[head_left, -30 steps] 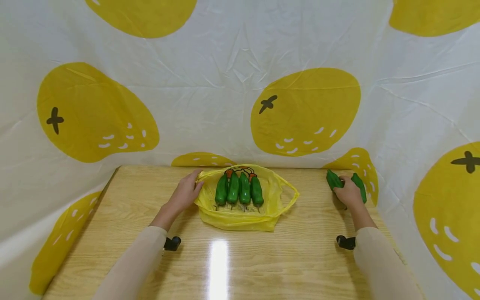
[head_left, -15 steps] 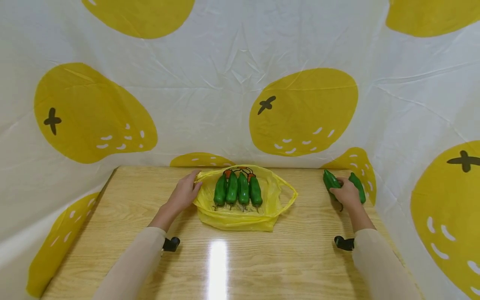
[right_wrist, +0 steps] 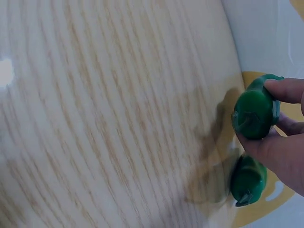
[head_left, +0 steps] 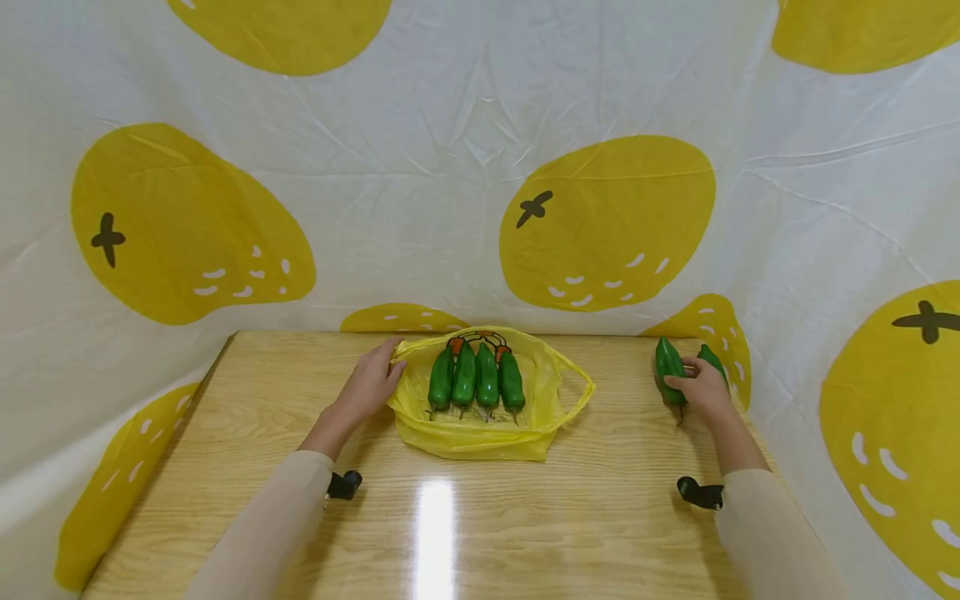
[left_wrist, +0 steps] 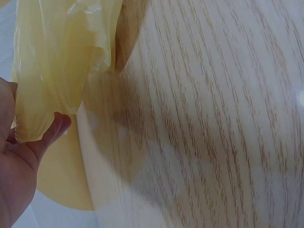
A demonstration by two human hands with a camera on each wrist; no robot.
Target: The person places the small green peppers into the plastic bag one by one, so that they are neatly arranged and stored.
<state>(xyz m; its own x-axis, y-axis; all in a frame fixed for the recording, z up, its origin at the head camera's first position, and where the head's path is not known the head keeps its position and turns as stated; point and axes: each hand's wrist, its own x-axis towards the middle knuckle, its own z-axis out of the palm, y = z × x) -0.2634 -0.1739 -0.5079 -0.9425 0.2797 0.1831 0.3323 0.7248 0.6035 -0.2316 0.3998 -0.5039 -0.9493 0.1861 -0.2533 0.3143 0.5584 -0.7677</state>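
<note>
A yellow plastic bag (head_left: 480,447) lies with its mouth spread in the middle of the table's far side. Several green peppers (head_left: 465,379) sit in a row inside it, stems toward me. My left hand (head_left: 369,383) pinches the bag's left rim between thumb and fingers; the left wrist view shows the film (left_wrist: 57,61) between them. At the far right my right hand (head_left: 703,387) holds a green pepper (right_wrist: 254,111) between thumb and fingers. Another pepper (right_wrist: 248,180) lies on the table beside that hand, partly hidden by it in the head view.
The wooden table (head_left: 570,525) ends against a white cloth (head_left: 420,225) printed with yellow fruit, at the back and both sides. A loop handle (head_left: 581,392) of the bag sticks out to the right. Light glares on the near table surface.
The pepper in my right hand has turned more upright, and that hand has shifted slightly right. My left hand and the bag have stayed in place.
</note>
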